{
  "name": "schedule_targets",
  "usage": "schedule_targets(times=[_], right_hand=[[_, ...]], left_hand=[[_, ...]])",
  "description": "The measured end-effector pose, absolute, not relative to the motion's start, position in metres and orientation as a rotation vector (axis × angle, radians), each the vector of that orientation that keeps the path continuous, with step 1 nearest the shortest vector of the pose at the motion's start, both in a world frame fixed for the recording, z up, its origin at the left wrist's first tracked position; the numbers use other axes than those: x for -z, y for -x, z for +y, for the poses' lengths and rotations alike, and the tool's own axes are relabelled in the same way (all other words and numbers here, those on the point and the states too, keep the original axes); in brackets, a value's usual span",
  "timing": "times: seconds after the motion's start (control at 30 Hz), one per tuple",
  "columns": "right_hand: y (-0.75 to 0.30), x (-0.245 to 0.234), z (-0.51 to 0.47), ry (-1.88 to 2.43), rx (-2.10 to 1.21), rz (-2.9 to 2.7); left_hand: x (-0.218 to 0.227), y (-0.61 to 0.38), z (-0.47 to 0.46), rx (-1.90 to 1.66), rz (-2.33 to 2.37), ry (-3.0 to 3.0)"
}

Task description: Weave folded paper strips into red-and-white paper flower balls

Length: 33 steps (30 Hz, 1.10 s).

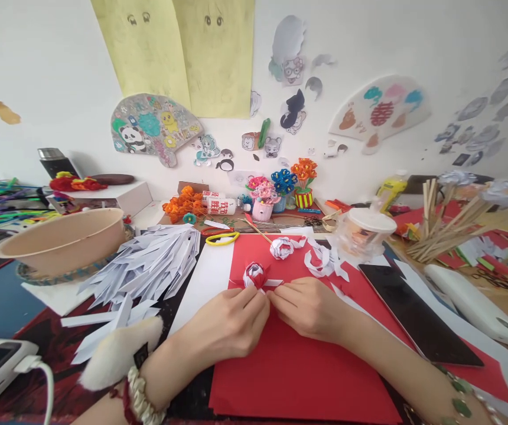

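Both hands meet over red paper sheets [298,372] in the middle of the table. My left hand [240,319] is closed at the base of a red-and-white folded paper flower [254,275]. Right beside it, my right hand [309,307] pinches near a white paper strip [274,283] that sticks out from the flower; its fingertips hide exactly what they grip. Just behind lies a white paper flower [282,248] on a thin stick. A curled white paper strip [322,260] rests to its right.
Left are a pile of white paper strips [147,260], a beige basin [63,236] and yellow-handled scissors [222,238]. A black phone [417,313] and a lidded cup [364,230] lie right. Small flower pots [263,206] and a bundle of wooden sticks [431,224] stand farther back.
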State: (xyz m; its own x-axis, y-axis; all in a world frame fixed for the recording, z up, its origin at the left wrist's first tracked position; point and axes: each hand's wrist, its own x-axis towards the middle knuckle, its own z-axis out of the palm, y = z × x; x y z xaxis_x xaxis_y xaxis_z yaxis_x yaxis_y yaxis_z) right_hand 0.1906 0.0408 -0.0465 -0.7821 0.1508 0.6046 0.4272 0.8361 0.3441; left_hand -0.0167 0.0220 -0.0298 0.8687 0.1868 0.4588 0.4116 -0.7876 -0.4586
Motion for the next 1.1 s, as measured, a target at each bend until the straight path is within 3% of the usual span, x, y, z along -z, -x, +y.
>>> schedule_targets(times=[1.1], right_hand=[[-0.1943, 0.0517, 0.0465, 0.476, 0.544, -2.426]], left_hand=[[0.0334, 0.011, 0.0169, 0.457, -0.538, 2.394]])
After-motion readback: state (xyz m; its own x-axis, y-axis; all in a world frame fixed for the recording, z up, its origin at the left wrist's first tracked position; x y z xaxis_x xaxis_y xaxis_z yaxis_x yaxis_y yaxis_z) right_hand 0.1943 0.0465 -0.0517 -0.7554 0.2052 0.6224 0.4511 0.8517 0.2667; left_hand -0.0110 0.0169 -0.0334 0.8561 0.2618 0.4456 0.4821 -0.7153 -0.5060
